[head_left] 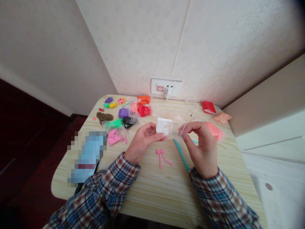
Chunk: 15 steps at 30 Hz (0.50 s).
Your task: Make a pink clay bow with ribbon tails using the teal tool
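Observation:
Between the thumb and fingers of my left hand (pixel 143 141) is a clear bag with a square white block of what looks like modelling clay (pixel 164 125). My right hand (pixel 202 148) pinches the loose clear end of the same bag (pixel 183 131), so the plastic stretches between both hands. On the table just below lies a small pink bow with two tails (pixel 160 152). A long teal plastic tool (pixel 180 151) lies partly behind my right hand and sleeve.
Colourful clay packets, including a green one (pixel 114 123) and a pink one (pixel 116 136), lie left on the wooden table (pixel 152 190). Small clay fruits, a brown coiled piece (pixel 104 117) and a phone (pixel 89 156) are farther left. A red packet (pixel 208 107) lies back right.

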{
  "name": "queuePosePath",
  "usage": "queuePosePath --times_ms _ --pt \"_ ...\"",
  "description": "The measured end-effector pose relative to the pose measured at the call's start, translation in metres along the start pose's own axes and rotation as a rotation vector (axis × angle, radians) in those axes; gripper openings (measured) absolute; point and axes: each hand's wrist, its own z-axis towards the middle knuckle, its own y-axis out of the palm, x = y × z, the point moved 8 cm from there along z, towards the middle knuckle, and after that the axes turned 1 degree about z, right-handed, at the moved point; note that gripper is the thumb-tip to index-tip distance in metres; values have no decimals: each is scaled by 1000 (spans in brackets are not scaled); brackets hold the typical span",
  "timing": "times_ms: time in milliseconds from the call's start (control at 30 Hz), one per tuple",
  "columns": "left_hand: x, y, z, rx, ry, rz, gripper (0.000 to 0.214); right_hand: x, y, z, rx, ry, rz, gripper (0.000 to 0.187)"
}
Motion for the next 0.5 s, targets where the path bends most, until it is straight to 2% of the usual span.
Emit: queuePosePath --times_ms 167,300,500 --pt "0 7 -2 -52 11 -6 24 -9 10 1 -143 -104 -111 9" --pt "4 7 -2 -67 29 -3 22 -5 11 1 -183 -62 -37 21" --pt "5 9 -3 -97 10 43 19 -3 12 2 -198 -22 89 28"
